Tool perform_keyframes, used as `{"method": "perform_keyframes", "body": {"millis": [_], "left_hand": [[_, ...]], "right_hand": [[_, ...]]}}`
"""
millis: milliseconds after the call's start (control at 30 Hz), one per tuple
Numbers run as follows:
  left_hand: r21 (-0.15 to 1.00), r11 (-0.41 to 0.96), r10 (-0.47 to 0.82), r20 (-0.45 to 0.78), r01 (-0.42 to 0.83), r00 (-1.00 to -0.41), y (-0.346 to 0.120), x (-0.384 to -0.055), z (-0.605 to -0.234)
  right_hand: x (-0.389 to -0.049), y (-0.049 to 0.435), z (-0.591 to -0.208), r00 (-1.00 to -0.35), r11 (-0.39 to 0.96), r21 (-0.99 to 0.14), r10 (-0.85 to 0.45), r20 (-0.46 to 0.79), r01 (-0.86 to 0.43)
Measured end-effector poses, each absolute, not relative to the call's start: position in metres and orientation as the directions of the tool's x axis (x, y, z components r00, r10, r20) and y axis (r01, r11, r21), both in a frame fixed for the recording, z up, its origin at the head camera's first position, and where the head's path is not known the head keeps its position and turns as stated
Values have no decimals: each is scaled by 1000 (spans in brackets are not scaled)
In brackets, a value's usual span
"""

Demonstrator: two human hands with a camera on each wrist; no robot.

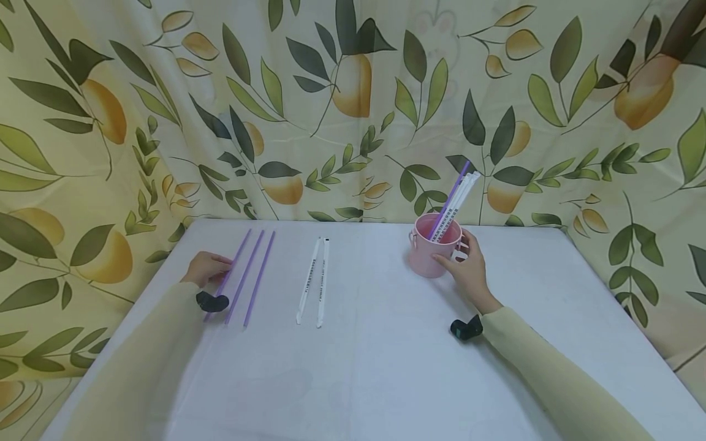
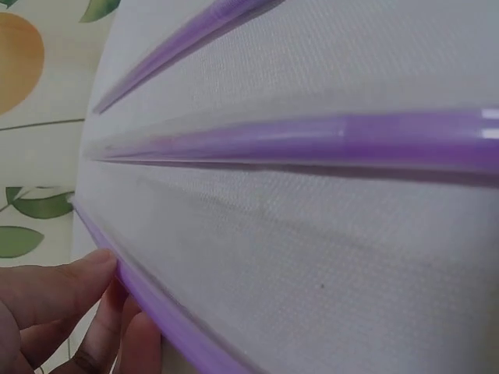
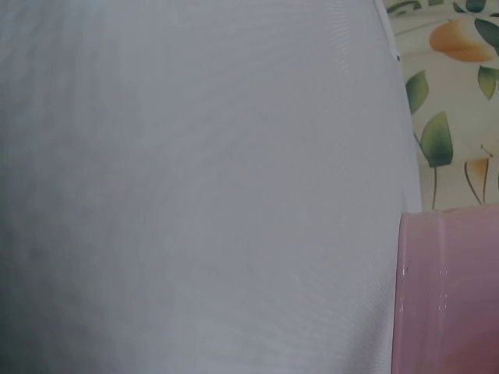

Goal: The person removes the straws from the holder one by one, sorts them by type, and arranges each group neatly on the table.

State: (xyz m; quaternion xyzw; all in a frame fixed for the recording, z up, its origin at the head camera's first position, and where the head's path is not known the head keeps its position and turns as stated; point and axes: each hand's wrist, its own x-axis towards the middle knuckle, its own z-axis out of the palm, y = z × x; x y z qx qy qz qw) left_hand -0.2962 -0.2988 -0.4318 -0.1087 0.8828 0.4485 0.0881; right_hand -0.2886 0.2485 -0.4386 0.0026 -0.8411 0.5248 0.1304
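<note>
My left hand (image 1: 208, 267) pinches the leftmost purple straw (image 1: 241, 251), thumb on one side and fingers on the other. In the left wrist view this straw (image 2: 168, 323) has a clear wrapper, and the thumb (image 2: 97, 261) presses its edge. Two more purple straws (image 1: 244, 278) (image 1: 259, 278) lie roughly parallel just right of it. My right hand (image 1: 469, 269) grips the side of a small pink bucket (image 1: 427, 260) standing upright at the back right. In the bucket lean a purple straw (image 1: 460, 174) and several white paper-wrapped straws (image 1: 460, 199).
Two white wrapped straws (image 1: 309, 282) (image 1: 323, 282) lie mid-table, between the purple straws and the bucket. The white-covered table (image 1: 375, 367) ends at the back against a leaf-and-fruit patterned curtain (image 1: 342, 153). A black wrist device (image 1: 467, 329) sits by the right cuff.
</note>
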Motion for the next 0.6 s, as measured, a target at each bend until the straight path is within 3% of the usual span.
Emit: {"method": "perform_keyframes", "body": {"millis": [600], "left_hand": [[824, 476, -89, -303, -308, -949, -309, -292, -430]], "right_hand": [[-289, 249, -439, -966, 452, -881, 134, 223, -141]]}}
